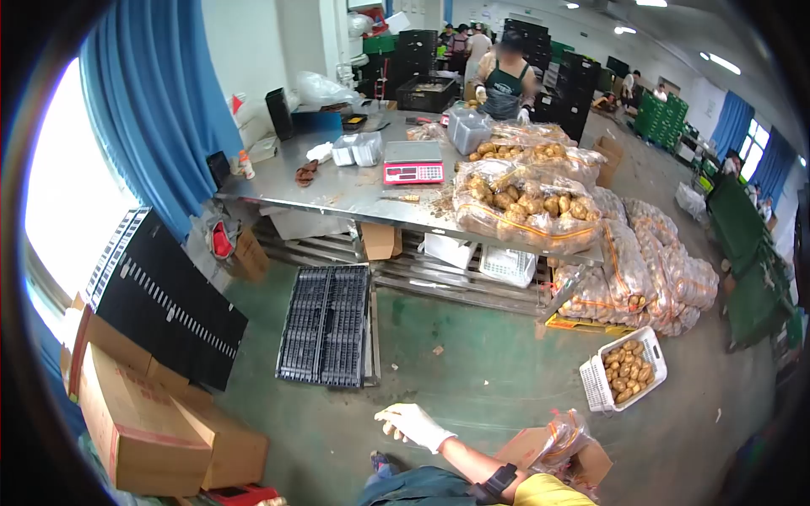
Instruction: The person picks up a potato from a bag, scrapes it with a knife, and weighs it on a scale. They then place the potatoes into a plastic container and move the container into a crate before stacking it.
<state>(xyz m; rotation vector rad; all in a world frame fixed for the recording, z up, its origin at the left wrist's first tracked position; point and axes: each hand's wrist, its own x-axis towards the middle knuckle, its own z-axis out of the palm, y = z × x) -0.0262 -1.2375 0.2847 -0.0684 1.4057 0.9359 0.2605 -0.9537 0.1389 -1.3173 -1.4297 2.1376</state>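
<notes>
My right hand (413,426), in a white glove, reaches in from the lower right above the green floor. Its fingers are loosely extended and it holds nothing. A dark watch (499,481) is on that wrist. The nearest things are a stack of black plastic crates (324,325) ahead to the left and an open cardboard box (523,445) with clear plastic bags (564,438) to the right. I do not see my left hand.
A metal table (337,190) holds a red scale (413,163), clear containers (359,149) and bagged potatoes (527,202). A white basket of potatoes (626,371) stands on the floor. Cardboard boxes (143,430) fill the lower left. A person (506,84) stands behind the table.
</notes>
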